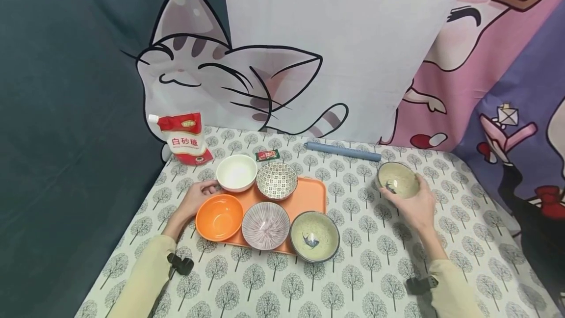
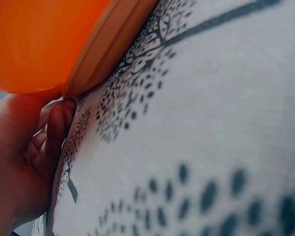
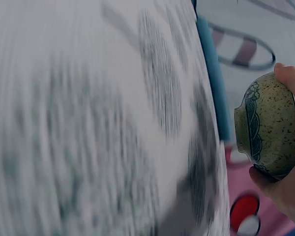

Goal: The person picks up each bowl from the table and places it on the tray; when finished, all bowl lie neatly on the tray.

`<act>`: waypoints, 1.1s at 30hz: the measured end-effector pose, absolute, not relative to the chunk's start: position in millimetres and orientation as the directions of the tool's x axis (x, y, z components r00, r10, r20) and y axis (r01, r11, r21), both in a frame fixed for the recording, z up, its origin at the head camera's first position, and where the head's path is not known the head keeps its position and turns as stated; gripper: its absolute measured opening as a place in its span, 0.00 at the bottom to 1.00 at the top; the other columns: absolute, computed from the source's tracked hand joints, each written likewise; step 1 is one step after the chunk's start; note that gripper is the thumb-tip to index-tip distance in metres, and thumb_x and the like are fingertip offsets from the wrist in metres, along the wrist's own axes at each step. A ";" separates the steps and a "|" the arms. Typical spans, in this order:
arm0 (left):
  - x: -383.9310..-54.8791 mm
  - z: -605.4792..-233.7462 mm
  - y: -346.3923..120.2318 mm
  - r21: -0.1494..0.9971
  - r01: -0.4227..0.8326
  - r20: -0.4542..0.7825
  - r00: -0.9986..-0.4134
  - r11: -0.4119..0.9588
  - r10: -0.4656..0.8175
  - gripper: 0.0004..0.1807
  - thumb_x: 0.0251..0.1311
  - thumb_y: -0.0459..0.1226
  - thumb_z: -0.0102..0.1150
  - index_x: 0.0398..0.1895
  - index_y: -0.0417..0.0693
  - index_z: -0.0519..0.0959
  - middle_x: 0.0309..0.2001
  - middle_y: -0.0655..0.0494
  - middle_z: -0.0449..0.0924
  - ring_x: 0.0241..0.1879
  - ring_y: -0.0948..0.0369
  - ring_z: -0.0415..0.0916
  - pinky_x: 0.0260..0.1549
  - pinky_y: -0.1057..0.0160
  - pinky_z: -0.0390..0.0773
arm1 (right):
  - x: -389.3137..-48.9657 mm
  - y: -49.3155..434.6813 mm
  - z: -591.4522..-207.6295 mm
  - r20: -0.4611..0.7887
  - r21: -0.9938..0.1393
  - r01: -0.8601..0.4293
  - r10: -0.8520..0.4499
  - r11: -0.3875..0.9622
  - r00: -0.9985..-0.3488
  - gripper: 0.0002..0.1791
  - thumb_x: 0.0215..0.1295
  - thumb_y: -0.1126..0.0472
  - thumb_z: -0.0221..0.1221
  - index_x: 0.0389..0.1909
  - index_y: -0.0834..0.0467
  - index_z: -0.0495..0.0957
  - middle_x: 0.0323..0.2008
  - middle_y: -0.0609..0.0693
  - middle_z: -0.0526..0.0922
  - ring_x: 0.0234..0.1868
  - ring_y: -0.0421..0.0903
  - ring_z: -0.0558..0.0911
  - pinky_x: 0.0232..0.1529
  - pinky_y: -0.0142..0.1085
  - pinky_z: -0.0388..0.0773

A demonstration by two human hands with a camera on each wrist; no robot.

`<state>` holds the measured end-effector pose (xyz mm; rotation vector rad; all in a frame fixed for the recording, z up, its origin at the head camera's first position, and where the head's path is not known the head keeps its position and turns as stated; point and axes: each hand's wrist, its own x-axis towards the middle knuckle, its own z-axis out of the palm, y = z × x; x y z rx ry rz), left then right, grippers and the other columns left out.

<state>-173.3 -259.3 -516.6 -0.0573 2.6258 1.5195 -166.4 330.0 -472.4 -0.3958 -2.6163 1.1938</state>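
My right hand (image 1: pixel 418 206) grips a speckled greenish bowl (image 1: pixel 399 180) by its sides, on the right of the table. In the right wrist view, the bowl (image 3: pixel 271 125) shows a dark patterned band near its foot and is held off the cloth. My left hand (image 1: pixel 192 202) is at the left edge of an orange tray (image 1: pixel 313 191), beside an orange bowl (image 1: pixel 219 217). In the left wrist view, curled fingers (image 2: pixel 54 130) hold the tray's edge (image 2: pixel 101 51); the orange bowl partly hides the grip. Also on the tray are a white bowl (image 1: pixel 237 173) and a dotted patterned bowl (image 1: pixel 276 180).
A striped bowl (image 1: pixel 266 225) and a larger greenish bowl (image 1: pixel 315 237) overhang the tray's front edge. Behind stand a red-and-white sugar pouch (image 1: pixel 185 139) and a small green-red packet (image 1: pixel 267 155). A blue-grey stick (image 1: pixel 342 151) lies along the table's back edge.
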 end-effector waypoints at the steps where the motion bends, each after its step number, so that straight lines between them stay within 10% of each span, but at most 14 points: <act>1: -173.4 -516.9 -259.7 0.862 -0.087 -0.113 -0.993 0.499 0.020 0.28 0.66 0.39 0.65 0.65 0.33 0.75 0.37 0.49 0.80 0.33 0.62 0.73 0.34 0.70 0.76 | -166.9 322.4 -471.6 0.106 -0.759 0.131 0.320 0.638 -0.942 0.69 0.45 0.39 0.78 0.81 0.56 0.47 0.75 0.68 0.60 0.71 0.70 0.63 0.65 0.70 0.63; 19: -172.0 -514.7 -258.0 0.874 -0.090 -0.113 -0.993 0.477 0.018 0.27 0.65 0.38 0.66 0.63 0.31 0.76 0.34 0.50 0.80 0.30 0.64 0.72 0.32 0.70 0.75 | -176.6 214.8 -473.8 0.124 -0.767 -0.111 -0.023 0.632 -0.992 0.69 0.40 0.38 0.80 0.79 0.61 0.52 0.71 0.69 0.66 0.65 0.66 0.72 0.58 0.62 0.76; 33: -174.4 -519.1 -259.8 0.871 -0.092 -0.115 -0.993 0.483 0.018 0.27 0.65 0.39 0.66 0.63 0.33 0.77 0.34 0.52 0.80 0.30 0.63 0.73 0.32 0.70 0.75 | -178.2 177.6 -483.6 0.110 -0.739 -0.177 -0.142 0.651 -0.984 0.70 0.37 0.34 0.79 0.79 0.56 0.55 0.71 0.65 0.67 0.68 0.66 0.69 0.64 0.67 0.67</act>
